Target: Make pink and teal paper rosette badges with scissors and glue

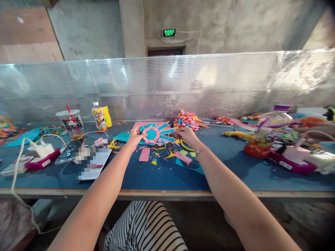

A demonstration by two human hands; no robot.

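Note:
My left hand (135, 138) is closed on the left edge of a ring of folded paper (149, 141), pink along its lower rim and blue along its upper left. Long blue paper strips (166, 131) fan out from the ring's right side. Fingers of my right hand (187, 135) are pinched together at the far end of one strip; the fingertips are small in view. Beneath and around the ring lie pink and blue paper sheets. Behind my right hand sits a pile of pink folded paper pieces (186, 120).
Paper scraps (167, 158) litter the blue table (162, 179). To the left are a plastic cup (70, 122), a juice bottle (98, 116), a phone (70, 150) and a power strip (43, 160). A large clear bottle (274, 118) stands right. A perforated metal screen (157, 83) runs behind.

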